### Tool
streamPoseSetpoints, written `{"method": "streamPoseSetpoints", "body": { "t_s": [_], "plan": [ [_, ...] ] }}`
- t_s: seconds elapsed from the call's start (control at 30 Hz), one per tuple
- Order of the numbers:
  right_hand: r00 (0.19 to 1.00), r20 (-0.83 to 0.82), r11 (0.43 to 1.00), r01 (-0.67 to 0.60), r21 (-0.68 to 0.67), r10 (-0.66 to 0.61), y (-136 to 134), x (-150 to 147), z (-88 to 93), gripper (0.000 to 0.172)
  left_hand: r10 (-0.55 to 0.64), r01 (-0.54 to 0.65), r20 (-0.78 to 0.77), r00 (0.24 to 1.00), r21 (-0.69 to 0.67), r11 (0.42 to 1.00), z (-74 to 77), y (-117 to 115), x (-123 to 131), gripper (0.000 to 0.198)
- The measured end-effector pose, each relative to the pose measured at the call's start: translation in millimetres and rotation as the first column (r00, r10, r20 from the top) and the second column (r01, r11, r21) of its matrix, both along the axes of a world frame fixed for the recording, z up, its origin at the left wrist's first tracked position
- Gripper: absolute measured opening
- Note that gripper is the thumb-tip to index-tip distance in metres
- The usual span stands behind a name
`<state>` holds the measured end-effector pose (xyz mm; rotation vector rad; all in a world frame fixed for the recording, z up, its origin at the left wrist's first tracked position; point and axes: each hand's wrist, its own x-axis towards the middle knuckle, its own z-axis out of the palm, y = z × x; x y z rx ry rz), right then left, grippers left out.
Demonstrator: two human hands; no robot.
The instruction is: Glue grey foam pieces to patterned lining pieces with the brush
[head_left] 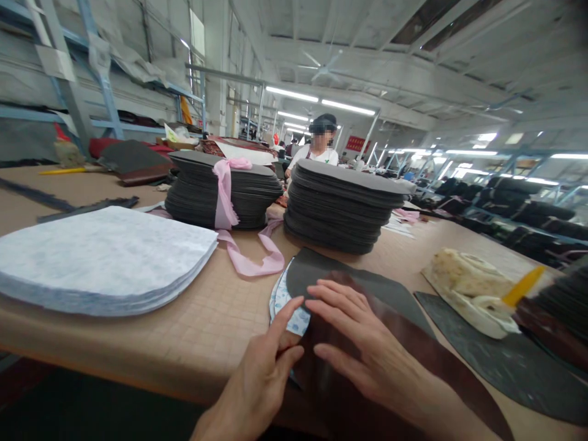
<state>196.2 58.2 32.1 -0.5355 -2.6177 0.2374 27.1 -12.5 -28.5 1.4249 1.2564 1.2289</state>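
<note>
On the tabletop [248, 318], the right hand [361, 327] spreads its fingers over a brown sheet [335, 392] while the left hand [261, 367], its grip unclear, seemingly aligns edges, needing steady pressure.

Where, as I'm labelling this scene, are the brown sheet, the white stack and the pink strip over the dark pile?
Brown sheet [337, 401]: head view, its near surface.
White stack [110, 254]: head view, its top face.
Pink strip [224, 196]: head view, its hanging part.
</note>
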Motion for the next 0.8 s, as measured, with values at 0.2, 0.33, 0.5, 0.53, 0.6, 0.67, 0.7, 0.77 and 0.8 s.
{"method": "streamPoseSetpoints", "body": {
  "t_s": [0.2, 0.33, 0.5, 0.53, 0.6, 0.67, 0.7, 0.77, 0.8],
  "plan": [
    [0.974, 0.185, 0.984, -0.103, -0.148, 0.13, 22, -9, 22.3, 0.015, 0.018, -0.019, 0.026, 0.999, 0.038, 0.999, 17.8, -9, 5, 0.052],
    [0.981, 0.158, 0.984, -0.092, -0.155, 0.116, 28, -8, 16.9, 0.012, 0.148, -0.132, 0.165, 0.975, -0.105, 0.986, 21.4, -14, 16, 0.079],
    [0.987, 0.142, 0.984, -0.049, -0.169, 0.074, 29, -6, 17.5, 0.012, 0.308, -0.273, 0.15, 0.94, -0.215, 0.938, 14.2, -9, 31, 0.047],
    [0.988, 0.141, 0.985, -0.043, -0.167, 0.067, 28, -6, 19.4, 0.012, 0.322, -0.283, 0.182, 0.929, -0.21, 0.936, 11.6, -7, 32, 0.037],
    [0.988, 0.139, 0.988, -0.04, -0.152, 0.061, 26, -5, 24.2, 0.014, 0.336, -0.294, 0.244, 0.91, -0.193, 0.936, 7.0, -4, 35, 0.019],
    [0.989, 0.138, 0.992, -0.04, -0.122, 0.057, 23, -3, 29.6, 0.016, 0.343, -0.302, 0.269, 0.9, -0.183, 0.936, 5.1, -3, 37, 0.012],
    [0.989, 0.139, 0.994, -0.038, -0.102, 0.052, 20, -2, 32.3, 0.016, 0.349, -0.308, 0.27, 0.898, -0.184, 0.934, 5.5, -4, 38, 0.012],
    [0.987, 0.151, 0.997, -0.04, -0.059, 0.048, 16, 1, 37.7, 0.015, 0.373, -0.332, 0.273, 0.887, -0.185, 0.925, 8.4, -5, 40, 0.01],
    [0.986, 0.158, 0.998, -0.048, -0.034, 0.052, 13, 2, 40.3, 0.015, 0.383, -0.344, 0.284, 0.879, -0.18, 0.922, 10.5, -6, 41, 0.01]
  ]
}}
